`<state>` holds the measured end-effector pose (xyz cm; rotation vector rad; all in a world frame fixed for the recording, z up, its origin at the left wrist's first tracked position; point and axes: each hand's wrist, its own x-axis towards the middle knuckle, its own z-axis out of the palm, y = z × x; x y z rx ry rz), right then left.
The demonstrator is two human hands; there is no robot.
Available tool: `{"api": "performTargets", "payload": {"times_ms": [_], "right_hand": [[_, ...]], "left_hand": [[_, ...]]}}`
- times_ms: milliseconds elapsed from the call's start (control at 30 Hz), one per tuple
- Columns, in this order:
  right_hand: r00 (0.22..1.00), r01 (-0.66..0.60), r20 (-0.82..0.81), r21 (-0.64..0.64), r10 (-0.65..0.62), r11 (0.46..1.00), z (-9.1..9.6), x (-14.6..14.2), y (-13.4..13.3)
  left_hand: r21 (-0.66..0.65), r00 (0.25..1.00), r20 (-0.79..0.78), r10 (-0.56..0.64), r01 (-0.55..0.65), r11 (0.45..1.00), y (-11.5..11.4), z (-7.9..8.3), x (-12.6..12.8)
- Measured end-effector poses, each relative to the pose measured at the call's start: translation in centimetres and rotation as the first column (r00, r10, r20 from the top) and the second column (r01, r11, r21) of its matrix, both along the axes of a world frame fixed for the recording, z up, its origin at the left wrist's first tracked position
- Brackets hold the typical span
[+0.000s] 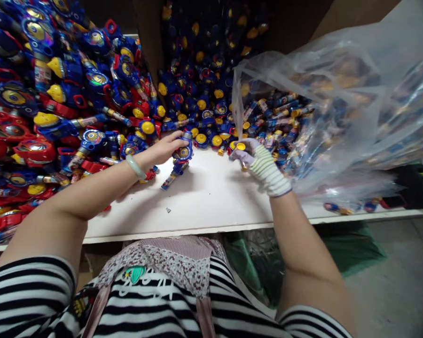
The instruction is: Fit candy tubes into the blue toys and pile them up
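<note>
My bare left hand (170, 146), with a pale bangle at its wrist, grips a blue toy (184, 152) that has a round gold disc. A printed tube (169, 180) sticks out of the toy's lower end, slanting down above the white tabletop. My right hand (255, 159) wears a striped glove and has its fingers closed round a small tube with a yellow cap (240, 147). Most of that tube is hidden by the glove. Just behind the right hand lie many similar small tubes (285, 105), spilling from a clear plastic bag.
Blue and red toys (88, 94) are heaped on the left. A cardboard box (150, 35) full of blue toys stands at the back. The clear plastic bag (356, 94) spreads over the right side. The white table (204, 206) ends at its front edge near my apron.
</note>
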<state>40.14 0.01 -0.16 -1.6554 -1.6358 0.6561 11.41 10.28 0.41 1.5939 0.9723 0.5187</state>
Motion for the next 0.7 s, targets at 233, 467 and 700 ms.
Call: {"api": "performTargets", "payload": {"times_ms": [233,467,700], "right_hand": [[0.991,0.024,-0.131,-0.106,-0.038,0.994,-3.5,-8.1,-4.9],[0.815,-0.134,0.525,-0.237,0.243,0.962,0.4,-10.2,-5.1],[0.81,-0.28,0.424,-0.327,0.405,0.903,-0.3,-10.9,-5.8]], "left_hand": [[0.314,0.967,-0.149,-0.205,0.243,0.918,-4.3,-0.7,-1.1],[0.572,0.839,-0.433,-0.331,0.539,0.618,-3.9,0.3,-2.2],[0.615,0.719,-0.454,-0.526,0.68,0.399,-4.4,-0.9,-2.9]]}}
